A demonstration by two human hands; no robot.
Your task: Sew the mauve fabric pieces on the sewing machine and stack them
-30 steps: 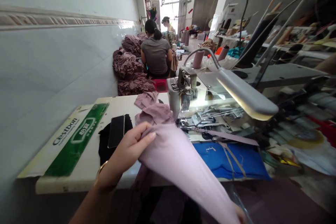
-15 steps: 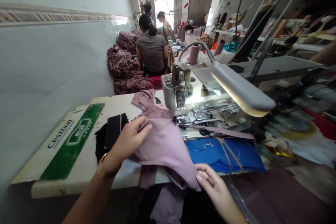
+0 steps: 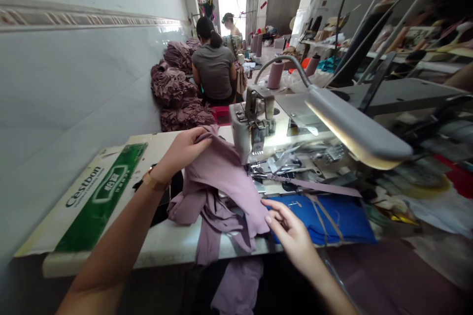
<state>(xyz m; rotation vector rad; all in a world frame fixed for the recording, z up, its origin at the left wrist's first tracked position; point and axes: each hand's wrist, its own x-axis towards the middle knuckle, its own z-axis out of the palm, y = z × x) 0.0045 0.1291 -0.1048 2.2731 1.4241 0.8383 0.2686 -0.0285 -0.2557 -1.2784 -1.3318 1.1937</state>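
Two-handed, pinching the mauve cloth (image 3: 223,170) near its far end with left hand (image 3: 185,151) and touching its near edge with right hand (image 3: 290,230), cannot tell whether gripping, apparently to keep it spread between both, beside the sewing machine (image 3: 239,130) beyond the right.

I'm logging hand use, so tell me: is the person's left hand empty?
No, the left hand grips the mauve fabric, to the left of the sewing machine.

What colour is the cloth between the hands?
The cloth is dusty mauve, clearest in the head view.
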